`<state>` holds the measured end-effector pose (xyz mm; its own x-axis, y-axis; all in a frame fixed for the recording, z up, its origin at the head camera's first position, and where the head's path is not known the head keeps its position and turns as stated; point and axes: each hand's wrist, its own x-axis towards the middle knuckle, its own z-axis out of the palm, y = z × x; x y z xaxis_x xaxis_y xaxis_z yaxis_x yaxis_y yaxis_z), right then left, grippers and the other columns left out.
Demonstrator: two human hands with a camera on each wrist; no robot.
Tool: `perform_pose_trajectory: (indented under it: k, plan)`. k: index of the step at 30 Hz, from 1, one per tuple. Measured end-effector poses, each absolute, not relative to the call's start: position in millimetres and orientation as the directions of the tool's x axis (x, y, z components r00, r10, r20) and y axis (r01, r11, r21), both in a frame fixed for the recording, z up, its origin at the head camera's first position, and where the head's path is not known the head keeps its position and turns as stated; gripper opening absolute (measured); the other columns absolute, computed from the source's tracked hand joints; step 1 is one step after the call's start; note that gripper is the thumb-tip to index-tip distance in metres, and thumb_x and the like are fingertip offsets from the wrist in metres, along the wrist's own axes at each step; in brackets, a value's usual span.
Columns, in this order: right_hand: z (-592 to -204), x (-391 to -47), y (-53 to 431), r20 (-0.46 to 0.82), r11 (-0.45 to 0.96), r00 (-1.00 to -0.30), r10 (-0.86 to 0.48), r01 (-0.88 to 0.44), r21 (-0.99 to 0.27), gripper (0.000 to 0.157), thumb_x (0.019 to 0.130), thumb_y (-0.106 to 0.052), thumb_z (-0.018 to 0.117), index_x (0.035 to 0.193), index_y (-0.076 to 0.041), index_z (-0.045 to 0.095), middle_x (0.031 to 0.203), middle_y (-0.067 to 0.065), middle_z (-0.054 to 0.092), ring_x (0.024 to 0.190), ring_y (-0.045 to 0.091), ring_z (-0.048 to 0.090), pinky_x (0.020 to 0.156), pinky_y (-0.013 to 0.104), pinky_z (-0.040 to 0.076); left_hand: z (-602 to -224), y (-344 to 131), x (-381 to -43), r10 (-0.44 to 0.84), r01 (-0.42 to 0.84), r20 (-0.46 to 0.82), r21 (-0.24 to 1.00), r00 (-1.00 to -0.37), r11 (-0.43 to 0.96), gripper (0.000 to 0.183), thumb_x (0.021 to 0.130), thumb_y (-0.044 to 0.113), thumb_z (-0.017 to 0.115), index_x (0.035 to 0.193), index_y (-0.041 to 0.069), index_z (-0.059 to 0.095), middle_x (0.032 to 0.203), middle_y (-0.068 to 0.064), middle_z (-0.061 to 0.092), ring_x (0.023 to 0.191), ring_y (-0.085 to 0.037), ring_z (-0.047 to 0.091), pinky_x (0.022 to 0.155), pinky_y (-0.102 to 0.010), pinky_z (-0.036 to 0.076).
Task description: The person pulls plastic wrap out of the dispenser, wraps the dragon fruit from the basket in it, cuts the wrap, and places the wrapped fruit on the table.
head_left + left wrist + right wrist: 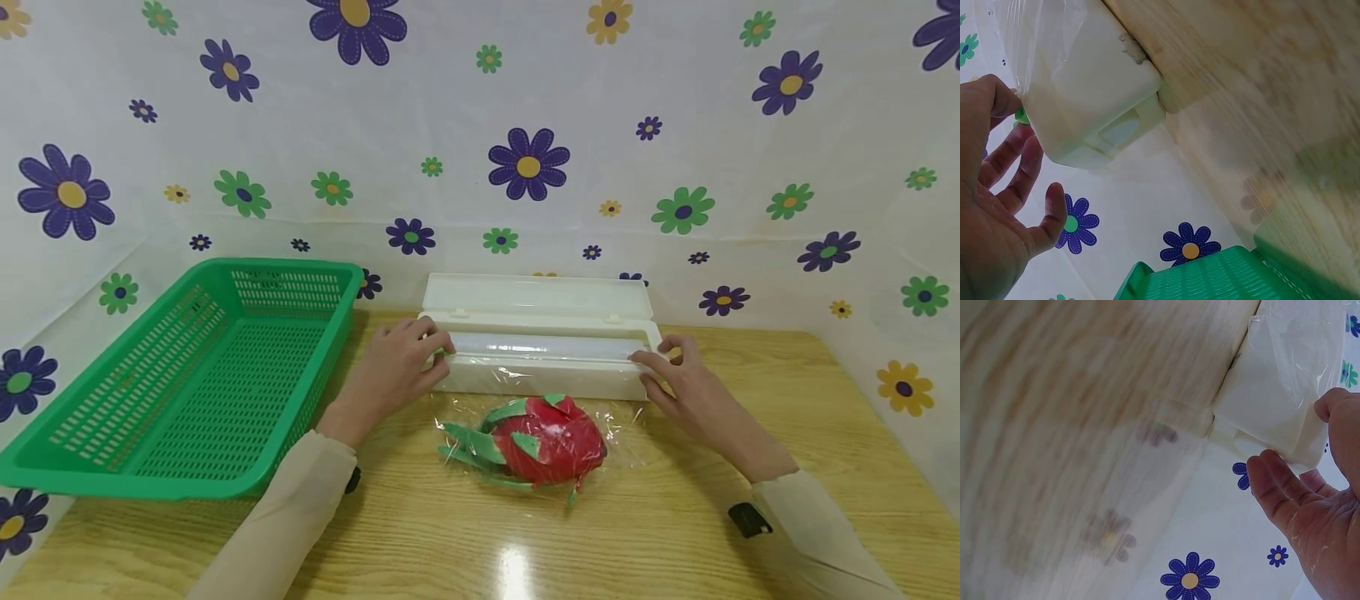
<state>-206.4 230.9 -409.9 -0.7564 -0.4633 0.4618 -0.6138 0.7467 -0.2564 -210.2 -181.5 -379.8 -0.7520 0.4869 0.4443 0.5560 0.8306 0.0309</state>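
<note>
A white cling film box (pixel 540 380) lies at the back of the table with its lid (pixel 536 293) raised and a film roll (pixel 543 346) inside. Clear film (pixel 622 421) runs from its front edge over a red dragon fruit (pixel 558 442) with green scales. My left hand (pixel 397 362) is at the box's left end, thumb and fingertip pinching a small green slide cutter (pixel 1020 115) on the edge. At the right end, my right hand (pixel 690 387) grips the box corner, with the thumb (pixel 1330 403) at the film's edge and the other fingers round the end.
A green plastic basket (pixel 300 433) stands on the left of the wooden table (pixel 660 525), close to the left forearm. Behind the box hangs a white cloth (pixel 585 192) with printed flowers.
</note>
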Motion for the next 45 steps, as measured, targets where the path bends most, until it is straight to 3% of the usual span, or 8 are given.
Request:
perform_pose_trajectory:
  k: [45]
  plan:
    - [-408.9, -204.2, 230.1, 0.437, 0.763, -0.778, -0.451, -0.590, -0.264, 0.030, 0.094, 0.000, 0.069, 0.121, -0.012, 0.067, 0.115, 0.021, 0.044, 0.093, 0.038, 0.065, 0.066, 0.042, 0.060, -380.7, -182.0, -208.3, 0.445, 0.518, 0.445, 0.051, -0.777, 0.854, 0.007, 0.093, 0.019, 0.068, 0.098, 0.018, 0.072, 0.095, -0.004, 0.068, 0.091, -0.027, 0.067, 0.074, -0.042, 0.051]
